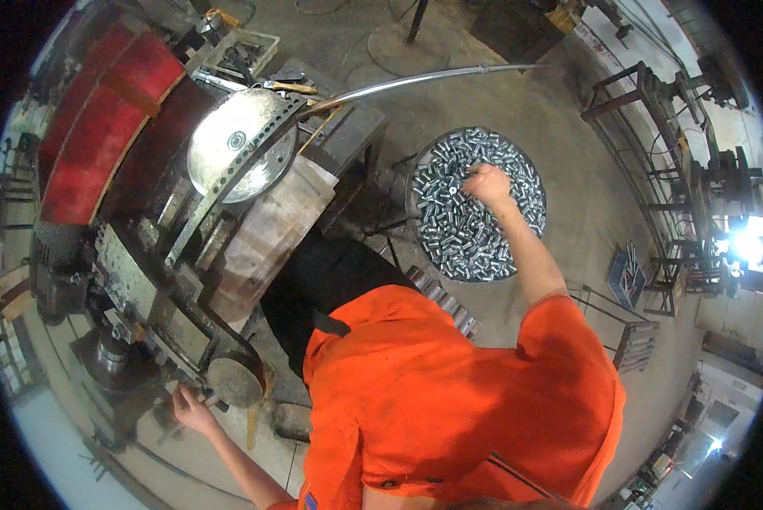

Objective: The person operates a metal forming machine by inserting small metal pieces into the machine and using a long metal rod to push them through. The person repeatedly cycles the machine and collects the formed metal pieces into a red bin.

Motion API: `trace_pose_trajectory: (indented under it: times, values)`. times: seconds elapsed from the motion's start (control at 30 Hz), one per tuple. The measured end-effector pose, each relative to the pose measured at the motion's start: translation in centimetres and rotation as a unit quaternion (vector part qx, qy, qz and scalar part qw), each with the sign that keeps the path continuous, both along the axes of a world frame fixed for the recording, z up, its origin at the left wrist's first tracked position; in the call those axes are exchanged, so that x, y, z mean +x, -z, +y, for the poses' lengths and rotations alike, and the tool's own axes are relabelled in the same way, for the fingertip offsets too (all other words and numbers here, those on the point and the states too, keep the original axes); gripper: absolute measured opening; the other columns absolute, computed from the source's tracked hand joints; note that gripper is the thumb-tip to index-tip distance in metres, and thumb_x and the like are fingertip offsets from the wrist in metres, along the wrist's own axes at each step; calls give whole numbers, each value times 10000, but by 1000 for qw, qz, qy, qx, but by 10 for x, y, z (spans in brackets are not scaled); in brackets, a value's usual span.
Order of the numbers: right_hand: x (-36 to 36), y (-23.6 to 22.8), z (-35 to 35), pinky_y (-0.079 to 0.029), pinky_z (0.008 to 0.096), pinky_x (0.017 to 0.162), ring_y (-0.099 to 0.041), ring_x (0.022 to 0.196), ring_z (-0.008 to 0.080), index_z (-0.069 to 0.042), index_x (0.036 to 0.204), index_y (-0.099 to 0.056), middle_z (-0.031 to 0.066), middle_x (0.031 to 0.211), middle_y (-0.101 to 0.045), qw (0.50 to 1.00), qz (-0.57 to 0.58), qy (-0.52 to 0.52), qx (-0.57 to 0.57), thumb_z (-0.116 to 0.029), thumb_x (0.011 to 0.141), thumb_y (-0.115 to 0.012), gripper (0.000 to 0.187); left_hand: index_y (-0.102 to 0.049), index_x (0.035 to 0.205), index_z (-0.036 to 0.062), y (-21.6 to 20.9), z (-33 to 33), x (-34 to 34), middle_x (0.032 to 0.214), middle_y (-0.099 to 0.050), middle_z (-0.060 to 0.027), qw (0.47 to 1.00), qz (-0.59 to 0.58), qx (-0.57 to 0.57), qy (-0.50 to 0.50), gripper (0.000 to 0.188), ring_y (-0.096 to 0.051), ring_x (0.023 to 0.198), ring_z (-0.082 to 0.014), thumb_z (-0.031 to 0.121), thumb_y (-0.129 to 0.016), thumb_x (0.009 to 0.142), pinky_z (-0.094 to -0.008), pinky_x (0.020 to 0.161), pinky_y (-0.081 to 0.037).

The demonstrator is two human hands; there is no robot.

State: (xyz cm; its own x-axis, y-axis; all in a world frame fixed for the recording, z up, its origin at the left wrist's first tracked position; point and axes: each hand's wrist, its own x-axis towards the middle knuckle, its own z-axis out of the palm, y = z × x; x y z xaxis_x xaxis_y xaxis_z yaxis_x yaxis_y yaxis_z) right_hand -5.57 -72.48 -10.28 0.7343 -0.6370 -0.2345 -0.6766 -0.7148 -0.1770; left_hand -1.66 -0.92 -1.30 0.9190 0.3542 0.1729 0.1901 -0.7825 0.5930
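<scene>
On the right, my right hand point(488, 184) reaches over a round tray point(415, 180) heaped with short shiny metal sleeves point(471, 242). Its fingers are curled together at the top of the pile. Whatever lies between the fingertips is too small to make out. My left hand point(194, 411) is at the lower left, by the round end point(234, 382) of a belt-like machine arm point(173, 327). The left fingers are closed around something small and dark at the machine's edge, which I cannot identify.
A pale round disc point(237, 144) and a perforated metal strip point(228, 177) sit on the machine, beside a red curved guard point(114, 127). A long curved metal bar point(415, 81) extends over the floor. Metal racks point(645, 136) line the right; a blue crate point(627, 276) stands near them.
</scene>
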Motion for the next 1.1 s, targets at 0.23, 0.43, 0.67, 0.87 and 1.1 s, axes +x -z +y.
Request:
trace_pose_trajectory:
  times: [0.23, 0.43, 0.67, 0.87, 1.1]
  values:
    - [64, 52, -41, -442, 376, 912, -573, 1022, 297, -209, 1013, -698, 114, 1091, -633, 995, -37, -51, -80, -274, 648, -588, 387, -604, 1027, -59, -2, -4, 2, 906, -660, -109, 999, 7, -37, -12, 308, -617, 753, -180, 219, -539, 912, -299, 686, -484]
    - [88, 42, -30, -384, 381, 1003, -546, 1096, 305, -227, 1048, -683, 102, 1142, -620, 990, 80, -83, -86, -298, 683, -568, 389, -597, 1058, -67, 3, 6, 1, 916, -655, -134, 999, 20, -43, -18, 312, -618, 799, -186, 204, -542, 913, -295, 728, -483]
    - [80, 54, -35, -376, 386, 1001, -478, 1159, 325, -209, 1071, -675, 91, 1193, -587, 996, 50, -47, -63, -337, 679, -596, 419, -594, 1043, -78, 0, -3, 5, 903, -652, -126, 999, -5, -35, -10, 301, -620, 789, -172, 189, -545, 911, -295, 711, -491]
    - [48, 36, -17, -392, 410, 965, -482, 1100, 383, -89, 1044, -665, 212, 1157, -555, 971, -195, -123, -67, -208, 554, -636, 505, -590, 1048, -92, -17, 6, -1, 887, -645, -102, 993, 61, -96, 36, 320, -599, 762, -136, 195, -566, 908, -281, 695, -485]
    - [53, -96, 148, -441, 382, 920, -542, 1083, 349, -66, 1096, -625, 198, 1222, -524, 845, -346, -378, 153, -96, 528, -616, 569, -639, 988, -39, -124, -104, 26, 832, -656, -53, 980, 5, -178, 85, 238, -592, 733, -100, 164, -587, 873, -241, 658, -462]
